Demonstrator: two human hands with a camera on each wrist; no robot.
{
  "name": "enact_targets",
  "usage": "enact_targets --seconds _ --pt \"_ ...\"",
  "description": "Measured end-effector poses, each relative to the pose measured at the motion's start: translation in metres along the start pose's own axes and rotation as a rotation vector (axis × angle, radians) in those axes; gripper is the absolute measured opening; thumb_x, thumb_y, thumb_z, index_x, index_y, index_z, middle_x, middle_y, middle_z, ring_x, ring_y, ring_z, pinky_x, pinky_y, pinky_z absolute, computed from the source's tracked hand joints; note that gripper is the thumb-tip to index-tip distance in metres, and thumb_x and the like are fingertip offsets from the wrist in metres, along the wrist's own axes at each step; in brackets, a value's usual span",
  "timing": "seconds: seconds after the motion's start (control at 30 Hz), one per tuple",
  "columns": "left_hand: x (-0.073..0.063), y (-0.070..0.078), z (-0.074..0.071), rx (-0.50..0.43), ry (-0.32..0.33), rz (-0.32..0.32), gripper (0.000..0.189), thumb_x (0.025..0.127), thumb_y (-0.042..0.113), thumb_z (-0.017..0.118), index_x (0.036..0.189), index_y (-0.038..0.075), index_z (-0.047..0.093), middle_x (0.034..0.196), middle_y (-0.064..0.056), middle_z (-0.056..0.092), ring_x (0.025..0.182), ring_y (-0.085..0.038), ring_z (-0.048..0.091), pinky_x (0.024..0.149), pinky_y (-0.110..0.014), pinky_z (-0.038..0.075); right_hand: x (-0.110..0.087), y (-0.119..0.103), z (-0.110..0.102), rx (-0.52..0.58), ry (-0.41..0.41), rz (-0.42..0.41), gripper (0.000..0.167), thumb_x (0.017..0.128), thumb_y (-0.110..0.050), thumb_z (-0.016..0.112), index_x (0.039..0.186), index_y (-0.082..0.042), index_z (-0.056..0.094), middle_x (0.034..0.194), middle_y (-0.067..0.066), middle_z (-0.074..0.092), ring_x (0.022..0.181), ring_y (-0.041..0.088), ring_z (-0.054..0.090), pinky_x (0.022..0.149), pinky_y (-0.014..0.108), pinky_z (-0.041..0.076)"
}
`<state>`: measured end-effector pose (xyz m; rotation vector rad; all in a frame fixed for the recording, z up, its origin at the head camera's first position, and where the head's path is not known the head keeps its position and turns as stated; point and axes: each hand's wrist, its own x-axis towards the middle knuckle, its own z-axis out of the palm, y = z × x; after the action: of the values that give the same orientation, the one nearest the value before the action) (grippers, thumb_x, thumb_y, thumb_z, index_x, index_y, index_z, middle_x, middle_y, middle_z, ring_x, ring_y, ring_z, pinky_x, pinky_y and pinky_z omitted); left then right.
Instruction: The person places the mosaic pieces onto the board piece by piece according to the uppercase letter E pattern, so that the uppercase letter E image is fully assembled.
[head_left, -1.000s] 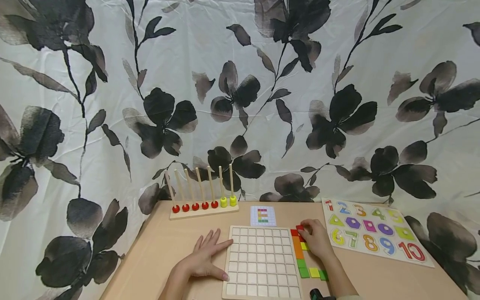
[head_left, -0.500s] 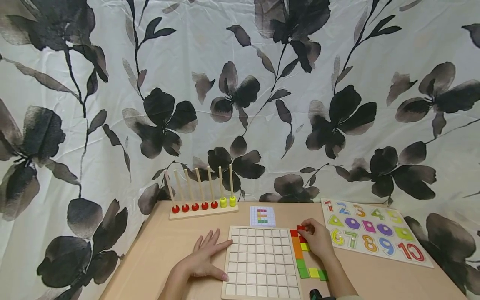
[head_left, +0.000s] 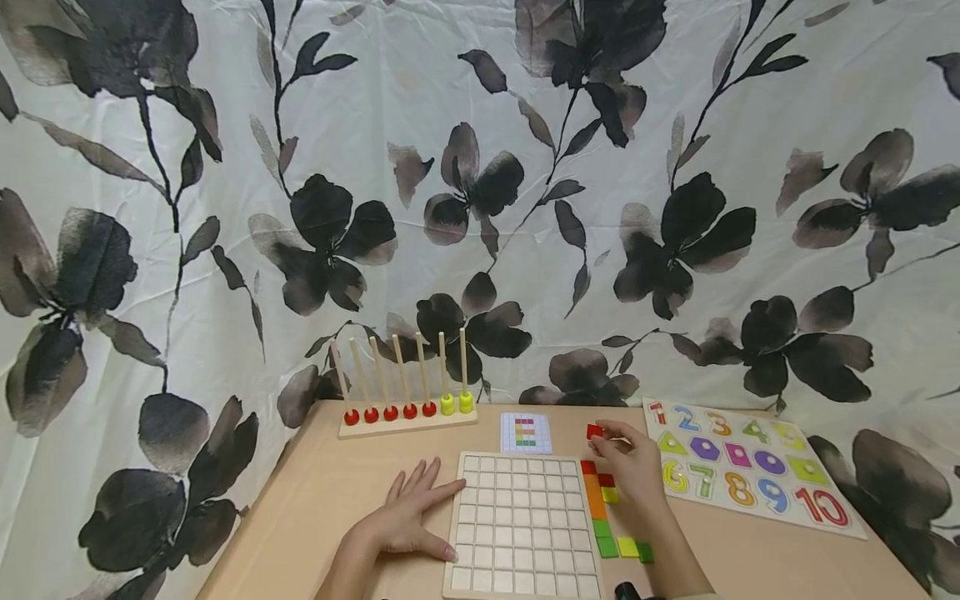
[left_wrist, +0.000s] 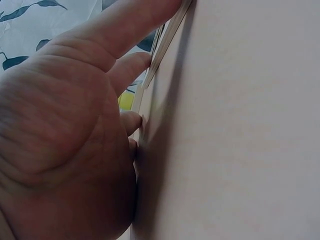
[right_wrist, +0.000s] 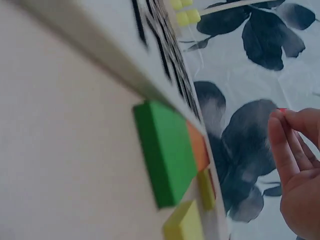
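A red square tile (head_left: 594, 431) is pinched between the thumb and fingers of my right hand (head_left: 632, 462), raised beyond the top right corner of a wooden grid board (head_left: 523, 525). In the right wrist view only a sliver of that tile (right_wrist: 282, 109) shows at the fingertips. My left hand (head_left: 405, 518) lies with fingers spread, its thumb and index finger touching the board's left edge. In the left wrist view the left palm (left_wrist: 60, 110) faces the camera beside the tabletop. The board's square cells hold no tiles.
Loose red, orange, yellow and green tiles (head_left: 602, 527) lie along the board's right side. A pattern card (head_left: 526, 432) sits behind the board. A peg stand with beads (head_left: 408, 423) is at the back left, a number puzzle board (head_left: 753, 467) at the right.
My right hand has lifted a red tile from the pile beside the board and carried it slightly up and left. My left hand has stayed in place.
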<state>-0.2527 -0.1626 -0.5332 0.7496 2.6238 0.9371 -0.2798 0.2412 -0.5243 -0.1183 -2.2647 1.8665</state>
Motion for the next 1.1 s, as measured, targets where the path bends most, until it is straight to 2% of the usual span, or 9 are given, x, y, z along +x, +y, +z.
enact_targets --seconds 0.13,0.23,0.33,0.43,0.5,0.63,0.83,1.1 --pt "0.0 0.001 -0.001 0.0 -0.003 -0.002 0.104 0.069 0.054 0.093 0.157 0.025 0.048 0.172 -0.028 0.006 0.159 -0.051 -0.003 0.122 -0.073 -0.008 0.0 -0.011 0.009 -0.007 -0.034 -0.023 0.036 0.102 -0.014 0.068 0.137 -0.016 0.065 0.125 0.013 0.062 0.111 0.03 0.074 0.089 0.018 0.059" --pt "0.0 0.002 -0.001 0.004 -0.008 0.001 0.105 0.069 0.055 0.092 0.158 0.024 0.047 0.172 -0.028 0.005 0.159 -0.051 -0.004 0.122 -0.073 -0.008 0.0 -0.017 0.017 -0.044 -0.035 -0.063 0.035 0.101 -0.011 0.068 0.135 -0.013 0.067 0.12 0.014 0.064 0.104 0.025 0.075 0.085 0.015 0.058" --pt "0.001 0.002 -0.002 0.007 -0.005 0.003 0.104 0.069 0.055 0.092 0.158 0.025 0.047 0.172 -0.028 0.005 0.159 -0.051 -0.004 0.122 -0.073 -0.008 0.0 -0.023 0.029 -0.082 -0.025 -0.147 0.033 0.098 -0.009 0.072 0.131 -0.01 0.07 0.112 0.013 0.067 0.095 0.019 0.072 0.082 0.014 0.058" --pt "0.001 0.002 -0.003 0.006 -0.004 -0.001 0.104 0.069 0.054 0.092 0.158 0.026 0.047 0.172 -0.028 0.005 0.159 -0.051 -0.004 0.122 -0.073 -0.009 0.0 -0.031 0.042 -0.069 -0.018 -0.228 0.033 0.094 -0.01 0.077 0.126 -0.007 0.073 0.105 0.013 0.071 0.089 0.016 0.066 0.079 0.014 0.056" --pt "0.001 0.002 -0.002 0.0 -0.006 -0.005 0.103 0.069 0.053 0.093 0.157 0.026 0.047 0.173 -0.028 0.005 0.159 -0.051 -0.004 0.122 -0.073 -0.009 -0.001 -0.036 0.05 -0.056 -0.021 -0.254 0.032 0.093 -0.012 0.079 0.125 -0.009 0.075 0.102 0.012 0.072 0.088 0.016 0.064 0.079 0.015 0.055" --pt "0.001 0.001 -0.001 -0.015 -0.011 -0.009 0.102 0.069 0.052 0.093 0.157 0.026 0.047 0.173 -0.027 0.005 0.159 -0.051 -0.005 0.122 -0.073 -0.01 -0.006 -0.042 0.065 -0.042 -0.037 -0.258 0.032 0.092 -0.014 0.08 0.123 -0.01 0.075 0.1 0.009 0.072 0.089 0.017 0.063 0.079 0.017 0.054" --pt "0.002 0.001 0.0 -0.015 -0.012 -0.013 0.102 0.069 0.052 0.093 0.157 0.027 0.047 0.173 -0.027 0.006 0.159 -0.051 -0.004 0.122 -0.073 -0.01 -0.015 -0.04 0.086 -0.023 -0.076 -0.269 0.029 0.091 -0.019 0.081 0.12 -0.013 0.077 0.095 0.004 0.071 0.088 0.017 0.062 0.077 0.019 0.054" --pt "0.001 0.0 0.0 -0.006 -0.012 -0.016 0.101 0.07 0.053 0.092 0.157 0.028 0.047 0.173 -0.027 0.007 0.159 -0.051 -0.004 0.122 -0.072 -0.009 -0.022 -0.033 0.105 -0.005 -0.129 -0.205 0.032 0.091 -0.019 0.081 0.12 -0.006 0.076 0.093 0.005 0.069 0.086 0.017 0.06 0.075 0.019 0.053"
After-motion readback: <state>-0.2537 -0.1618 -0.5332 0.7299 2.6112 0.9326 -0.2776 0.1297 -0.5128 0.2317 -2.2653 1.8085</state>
